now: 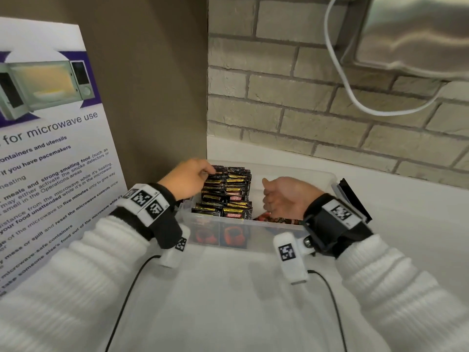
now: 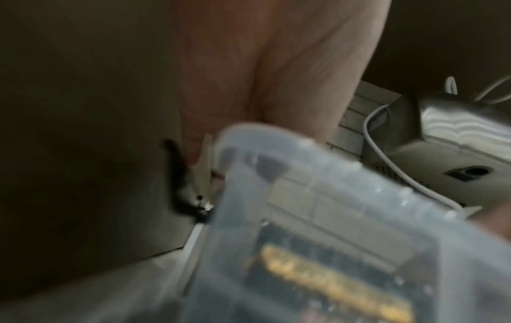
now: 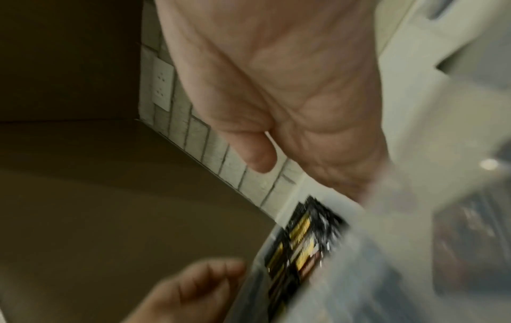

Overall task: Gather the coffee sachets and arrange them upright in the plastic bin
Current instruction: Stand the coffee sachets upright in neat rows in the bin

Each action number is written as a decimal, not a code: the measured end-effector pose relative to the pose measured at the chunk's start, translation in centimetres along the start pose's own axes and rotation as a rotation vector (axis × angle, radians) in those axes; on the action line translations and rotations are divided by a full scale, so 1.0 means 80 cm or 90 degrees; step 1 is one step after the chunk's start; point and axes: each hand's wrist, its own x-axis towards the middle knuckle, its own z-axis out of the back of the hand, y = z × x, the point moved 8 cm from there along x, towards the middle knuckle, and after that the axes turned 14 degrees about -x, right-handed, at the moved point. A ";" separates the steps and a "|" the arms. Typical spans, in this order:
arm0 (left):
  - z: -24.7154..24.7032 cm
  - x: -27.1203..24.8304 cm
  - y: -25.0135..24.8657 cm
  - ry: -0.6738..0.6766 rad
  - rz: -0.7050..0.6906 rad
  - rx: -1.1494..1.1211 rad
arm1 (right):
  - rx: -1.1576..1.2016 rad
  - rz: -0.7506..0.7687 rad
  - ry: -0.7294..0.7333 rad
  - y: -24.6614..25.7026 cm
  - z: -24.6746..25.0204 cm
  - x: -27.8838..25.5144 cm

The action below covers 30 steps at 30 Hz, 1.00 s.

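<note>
A clear plastic bin [image 1: 256, 226] stands on the white counter in the corner. Black and gold coffee sachets [image 1: 227, 191] stand upright in rows in its left part. My left hand [image 1: 209, 172] reaches over the bin's far left corner, its fingers curled onto the tops of the rearmost sachets. My right hand [image 1: 269, 196] hovers inside the bin's right part, thumb up, fingers loosely curled, holding nothing. Below it a few red and black sachets [image 1: 276, 221] lie flat on the bin floor. The right wrist view shows the sachets [image 3: 304, 236], blurred, beside my left hand [image 3: 193, 286].
A microwave-use poster [image 1: 50, 148] leans at the left against a brown wall. Right behind the bin rises a brick wall [image 1: 330, 110], with a white cable [image 1: 355, 97] and a steel appliance [image 1: 418, 34]. A black object [image 1: 352, 199] sits by the bin's right end.
</note>
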 end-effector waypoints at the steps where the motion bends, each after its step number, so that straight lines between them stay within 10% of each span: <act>1: 0.001 -0.003 0.012 -0.009 0.018 0.029 | -0.032 0.006 -0.011 0.005 0.013 -0.010; 7: -0.013 -0.007 0.052 -0.065 0.083 -0.050 | -0.647 0.014 -0.149 0.054 0.066 -0.054; 12: -0.014 0.000 0.051 -0.070 0.059 -0.029 | -1.153 -0.147 0.013 0.019 0.059 -0.018; 30: -0.020 0.007 0.060 -0.099 0.109 0.053 | -1.158 -0.156 0.176 -0.038 0.020 0.050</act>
